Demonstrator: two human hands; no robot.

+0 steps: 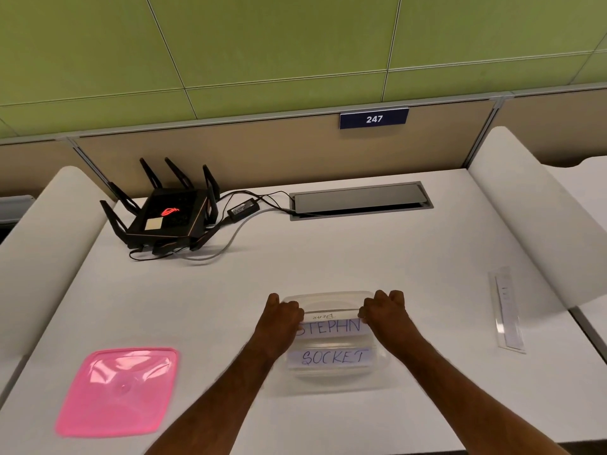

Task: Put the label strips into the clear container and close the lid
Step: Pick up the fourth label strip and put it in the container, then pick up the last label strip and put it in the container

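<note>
The clear container (331,384) sits on the white desk in front of me. A strip reading "SOCKET" (331,357) lies flat inside it. Above that, a strip reading "STEPHN" (331,327) is held over the container, my left hand (279,323) pinching its left end and my right hand (386,315) its right end. Just behind it a third strip with small upside-down writing (325,315) lies at the container's far side. The pink lid (118,390) rests on the desk to the left, apart from the container.
A black router (167,215) with antennas and cables stands at the back left. A grey cable hatch (359,200) is set in the desk at the back. A clear plastic sleeve (507,310) lies at the right. White side panels flank the desk.
</note>
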